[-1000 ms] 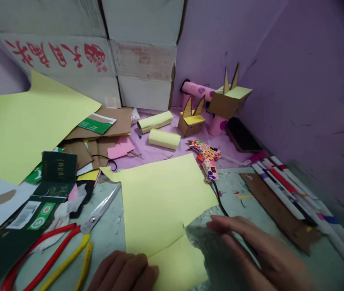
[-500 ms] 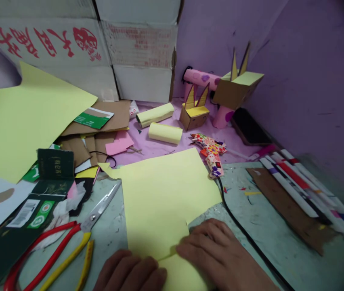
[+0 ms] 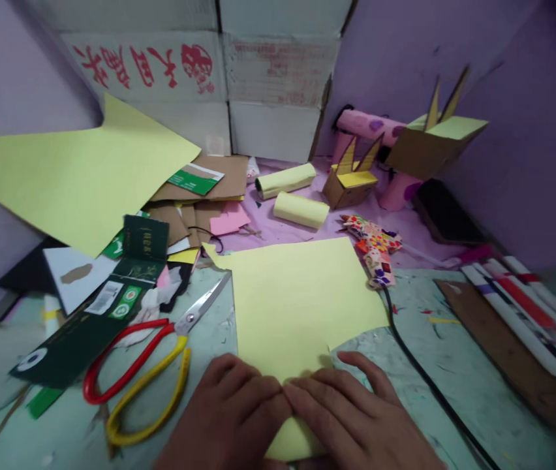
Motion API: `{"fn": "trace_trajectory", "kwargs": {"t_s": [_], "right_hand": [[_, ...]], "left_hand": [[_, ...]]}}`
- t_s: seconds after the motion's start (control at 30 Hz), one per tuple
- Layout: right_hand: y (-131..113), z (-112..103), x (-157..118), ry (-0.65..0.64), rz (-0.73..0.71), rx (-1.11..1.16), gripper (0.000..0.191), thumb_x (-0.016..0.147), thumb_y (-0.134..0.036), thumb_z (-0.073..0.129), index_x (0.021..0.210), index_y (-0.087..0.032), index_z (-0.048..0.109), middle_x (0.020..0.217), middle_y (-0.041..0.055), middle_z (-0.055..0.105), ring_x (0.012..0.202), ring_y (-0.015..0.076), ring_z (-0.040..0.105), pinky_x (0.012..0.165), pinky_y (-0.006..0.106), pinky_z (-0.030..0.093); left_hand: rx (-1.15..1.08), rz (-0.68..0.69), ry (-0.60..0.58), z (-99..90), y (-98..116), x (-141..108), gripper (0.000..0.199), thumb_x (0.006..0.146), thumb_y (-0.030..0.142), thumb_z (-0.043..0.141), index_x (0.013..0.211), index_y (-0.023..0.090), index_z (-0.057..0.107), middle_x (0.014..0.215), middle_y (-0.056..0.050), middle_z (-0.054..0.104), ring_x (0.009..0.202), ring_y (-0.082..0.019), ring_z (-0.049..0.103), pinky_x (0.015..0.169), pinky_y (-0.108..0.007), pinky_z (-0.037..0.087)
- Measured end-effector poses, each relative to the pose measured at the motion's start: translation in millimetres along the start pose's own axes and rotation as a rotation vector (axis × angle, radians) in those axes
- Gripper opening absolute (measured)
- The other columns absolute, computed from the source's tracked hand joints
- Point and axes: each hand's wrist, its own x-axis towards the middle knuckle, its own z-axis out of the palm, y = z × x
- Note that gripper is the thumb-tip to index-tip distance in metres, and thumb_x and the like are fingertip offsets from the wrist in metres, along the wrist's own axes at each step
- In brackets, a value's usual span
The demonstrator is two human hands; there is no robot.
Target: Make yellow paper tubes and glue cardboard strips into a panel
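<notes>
Purple walls meet behind a pale green table. Toward its near edge, the left hand, fingers bent, and the right hand, fingers straighter and close together, meet at the fingertips, pressing yellow paper; whether the thumbs pinch it is hidden. The paper's long axis runs toward the table's far edge, a narrow scrap jutting from its far left corner. Scissors lie left, blades pointing away. Beyond stands a white carton, its inside hidden.
</notes>
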Motion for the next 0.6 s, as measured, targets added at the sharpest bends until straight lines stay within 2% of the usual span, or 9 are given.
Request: {"fn": "trace_trajectory", "kwargs": {"t_s": [0.07, 0.1, 0.17, 0.2, 0.27, 0.33, 0.37, 0.5, 0.6], "right_hand": [[-4, 2, -2, -0.022, -0.007, -0.016, 0.035, 0.097, -0.033, 0.031, 0.095, -0.022, 0.064, 0.087, -0.0055, 0.073, 0.075, 0.0118, 0.063, 0.087, 0.034, 0.032], [-5, 2, -2, -0.033, -0.010, -0.027, 0.035, 0.098, -0.032, 0.030, 0.096, -0.023, 0.064, 0.089, -0.0058, 0.073, 0.076, 0.0122, 0.063, 0.087, 0.035, 0.033], [-6, 1, -3, -0.057, -0.027, -0.064, 0.038, 0.098, -0.027, 0.026, 0.098, -0.025, 0.064, 0.089, -0.0066, 0.073, 0.076, 0.0129, 0.064, 0.087, 0.037, 0.033], [-7, 0, -4, -0.078, -0.043, -0.088, 0.040, 0.098, -0.024, 0.023, 0.099, -0.025, 0.064, 0.088, -0.0067, 0.073, 0.076, 0.0133, 0.065, 0.088, 0.038, 0.033], [-9, 0, -3, -0.103, -0.091, -0.139, 0.045, 0.098, -0.019, 0.019, 0.099, -0.024, 0.063, 0.087, -0.0059, 0.074, 0.076, 0.0138, 0.066, 0.087, 0.038, 0.033], [-11, 0, -3, -0.116, -0.137, -0.190, 0.047, 0.097, -0.017, 0.017, 0.098, -0.020, 0.063, 0.087, -0.0034, 0.074, 0.077, 0.0143, 0.066, 0.085, 0.038, 0.036], [-11, 0, -3, -0.120, -0.170, -0.217, 0.047, 0.097, -0.016, 0.016, 0.098, -0.018, 0.063, 0.088, -0.0020, 0.074, 0.078, 0.0144, 0.066, 0.084, 0.037, 0.038], [-11, 0, -1, -0.169, -0.264, -0.289, 0.051, 0.099, -0.020, 0.011, 0.101, -0.013, 0.061, 0.090, 0.0015, 0.074, 0.078, 0.0144, 0.067, 0.077, 0.033, 0.044], [-9, 1, -1, -0.231, -0.270, -0.276, 0.052, 0.099, -0.024, 0.009, 0.106, -0.013, 0.059, 0.090, 0.0027, 0.073, 0.077, 0.0161, 0.067, 0.073, 0.034, 0.048]], "left_hand": [[-0.099, -0.077, 0.118, -12.3, -1, 4, 0.031, 0.091, 0.046, 0.036, 0.089, 0.023, 0.057, 0.076, 0.001, 0.069, 0.068, -0.014, 0.061, 0.065, -0.028, 0.046], [-0.103, -0.267, 0.072, -19.9, -4, 9, 0.020, 0.091, 0.034, 0.042, 0.099, 0.022, 0.056, 0.091, -0.002, 0.069, 0.084, -0.016, 0.062, 0.073, -0.028, 0.047], [-0.042, -0.438, 0.115, -33.0, -12, 25, 0.014, 0.086, 0.023, 0.049, 0.096, 0.021, 0.059, 0.095, -0.002, 0.068, 0.091, -0.016, 0.061, 0.079, -0.027, 0.047], [0.039, -0.469, 0.122, -36.6, -19, 37, 0.015, 0.084, 0.023, 0.051, 0.094, 0.019, 0.060, 0.097, -0.004, 0.067, 0.094, -0.018, 0.059, 0.084, -0.031, 0.046], [0.175, -0.524, 0.007, -35.9, -35, 62, 0.024, 0.082, 0.024, 0.052, 0.103, 0.017, 0.060, 0.106, -0.008, 0.064, 0.102, -0.022, 0.056, 0.090, -0.035, 0.043], [0.311, -0.554, -0.163, -26.8, -52, 86, 0.035, 0.083, 0.029, 0.050, 0.115, 0.015, 0.055, 0.113, -0.011, 0.060, 0.107, -0.026, 0.053, 0.090, -0.038, 0.042], [0.320, -0.559, -0.195, -20.7, -59, 96, 0.037, 0.082, 0.033, 0.052, 0.113, 0.013, 0.055, 0.114, -0.013, 0.060, 0.107, -0.028, 0.052, 0.089, -0.040, 0.042], [0.340, -0.564, -0.226, -1.1, -75, 115, 0.048, 0.074, 0.047, 0.060, 0.104, 0.010, 0.059, 0.112, -0.017, 0.058, 0.105, -0.033, 0.051, 0.086, -0.047, 0.041], [0.336, -0.530, -0.235, 4.7, -78, 113, 0.038, 0.075, 0.046, 0.060, 0.094, 0.014, 0.061, 0.102, -0.014, 0.063, 0.100, -0.031, 0.055, 0.083, -0.044, 0.042]]}}
